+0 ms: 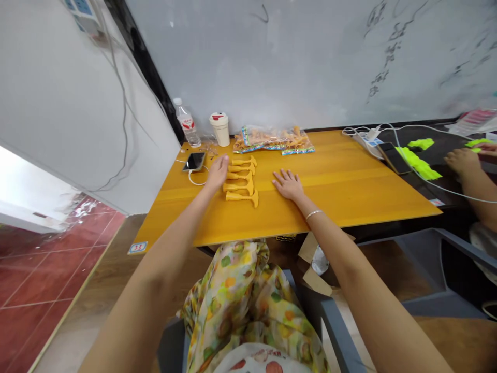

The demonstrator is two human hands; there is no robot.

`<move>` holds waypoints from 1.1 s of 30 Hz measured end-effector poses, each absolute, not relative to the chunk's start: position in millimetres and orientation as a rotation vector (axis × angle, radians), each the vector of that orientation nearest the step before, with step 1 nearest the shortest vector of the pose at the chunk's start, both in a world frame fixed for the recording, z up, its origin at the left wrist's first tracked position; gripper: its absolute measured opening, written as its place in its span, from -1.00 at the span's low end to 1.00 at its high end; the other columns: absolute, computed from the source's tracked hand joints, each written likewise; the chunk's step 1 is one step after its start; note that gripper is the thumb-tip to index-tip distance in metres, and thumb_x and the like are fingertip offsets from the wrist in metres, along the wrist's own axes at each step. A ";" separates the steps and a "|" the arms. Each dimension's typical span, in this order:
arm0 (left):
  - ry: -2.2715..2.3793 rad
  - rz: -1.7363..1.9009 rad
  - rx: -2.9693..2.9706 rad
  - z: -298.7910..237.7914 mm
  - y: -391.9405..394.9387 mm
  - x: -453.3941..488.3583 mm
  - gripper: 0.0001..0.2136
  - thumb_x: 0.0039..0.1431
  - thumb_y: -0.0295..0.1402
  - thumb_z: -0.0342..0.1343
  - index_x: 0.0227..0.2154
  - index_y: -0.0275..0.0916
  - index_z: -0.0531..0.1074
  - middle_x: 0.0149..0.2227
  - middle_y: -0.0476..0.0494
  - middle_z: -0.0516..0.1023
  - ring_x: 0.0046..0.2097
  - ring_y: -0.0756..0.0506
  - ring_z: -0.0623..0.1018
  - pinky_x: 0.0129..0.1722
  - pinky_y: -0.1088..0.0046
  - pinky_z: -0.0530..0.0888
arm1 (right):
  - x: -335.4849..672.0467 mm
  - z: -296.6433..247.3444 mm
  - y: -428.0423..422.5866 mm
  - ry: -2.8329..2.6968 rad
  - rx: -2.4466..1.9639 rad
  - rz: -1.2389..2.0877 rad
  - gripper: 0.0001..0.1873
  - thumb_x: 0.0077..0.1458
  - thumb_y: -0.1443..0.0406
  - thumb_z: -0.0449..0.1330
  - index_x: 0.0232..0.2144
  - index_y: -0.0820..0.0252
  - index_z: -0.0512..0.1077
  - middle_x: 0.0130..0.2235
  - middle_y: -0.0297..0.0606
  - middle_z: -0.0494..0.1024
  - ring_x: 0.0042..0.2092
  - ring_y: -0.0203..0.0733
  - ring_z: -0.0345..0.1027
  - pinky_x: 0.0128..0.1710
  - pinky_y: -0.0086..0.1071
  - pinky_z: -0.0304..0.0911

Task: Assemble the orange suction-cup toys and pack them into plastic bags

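Observation:
Several yellow toy hammers lie side by side in a column on the yellow-brown table, heads to the right and handles to the left. My left hand is at the handle ends of the upper hammers, fingers extended and nothing visibly gripped; whether it touches the handles I cannot tell. Flat on the tabletop, to the right of the hammer heads, rests my right hand with its fingers spread, holding nothing.
Clear bags of orange toy pieces lie along the whiteboard. A cup, a water bottle and a cabled phone stand or lie at back left. On the right are a power strip, neon-yellow pieces and another person's hand.

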State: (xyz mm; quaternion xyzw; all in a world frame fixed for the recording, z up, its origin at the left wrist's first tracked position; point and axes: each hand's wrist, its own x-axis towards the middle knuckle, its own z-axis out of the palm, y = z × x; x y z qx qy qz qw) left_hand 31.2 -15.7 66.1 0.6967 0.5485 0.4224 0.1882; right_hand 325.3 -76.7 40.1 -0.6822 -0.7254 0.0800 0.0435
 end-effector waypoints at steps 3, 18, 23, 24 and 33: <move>1.599 0.897 2.244 78.1 17.0 73.7 -0.48 0.43 -0.09 -0.20 0.15 -0.31 0.47 0.36 -0.36 0.31 0.44 -0.25 0.19 0.44 0.08 0.07 | 323.6 36.1 -75.9 -2.189 -2.061 0.199 -0.35 0.41 -0.03 -0.19 0.44 -0.06 0.05 0.50 -0.22 -0.06 0.50 0.12 -0.24 0.43 0.14 -0.26; 1.719 0.679 2.491 97.7 61.3 143.8 -0.43 0.38 -0.15 -0.22 0.31 -0.37 0.26 0.39 -0.37 0.24 0.45 -0.35 0.12 0.42 -0.17 -0.09 | 324.0 33.5 -79.9 -2.140 -2.012 0.200 -0.37 0.40 -0.05 -0.16 0.41 -0.09 0.12 0.48 -0.25 0.01 0.49 0.10 -0.20 0.42 0.11 -0.22; 1.607 0.926 2.676 101.7 -30.0 44.4 -0.46 0.40 -0.09 -0.17 0.33 -0.22 0.25 0.41 -0.23 0.24 0.48 -0.23 0.07 0.47 0.03 -0.10 | 324.8 31.3 -77.7 -2.132 -1.993 0.190 -0.38 0.40 -0.03 -0.12 0.40 -0.05 0.17 0.48 -0.22 0.04 0.48 0.12 -0.15 0.42 0.14 -0.19; 1.584 0.919 2.716 97.7 -54.5 17.4 -0.45 0.40 -0.09 -0.15 0.35 -0.18 0.21 0.42 -0.20 0.22 0.49 -0.21 0.03 0.47 0.07 -0.11 | 325.2 30.9 -77.5 -2.132 -1.987 0.187 -0.39 0.40 -0.02 -0.11 0.40 -0.04 0.18 0.47 -0.21 0.05 0.48 0.13 -0.14 0.41 0.14 -0.19; 1.639 0.658 2.772 27.5 -215.4 -161.9 -0.47 0.36 -0.11 -0.05 0.30 -0.23 0.30 0.29 -0.28 0.43 0.45 -0.34 0.15 0.39 -0.11 0.16 | 314.0 26.6 -91.4 -2.064 -1.722 0.175 -0.55 0.33 0.23 0.03 0.18 0.17 0.47 0.26 -0.09 0.46 0.28 0.02 0.28 0.33 -0.01 0.11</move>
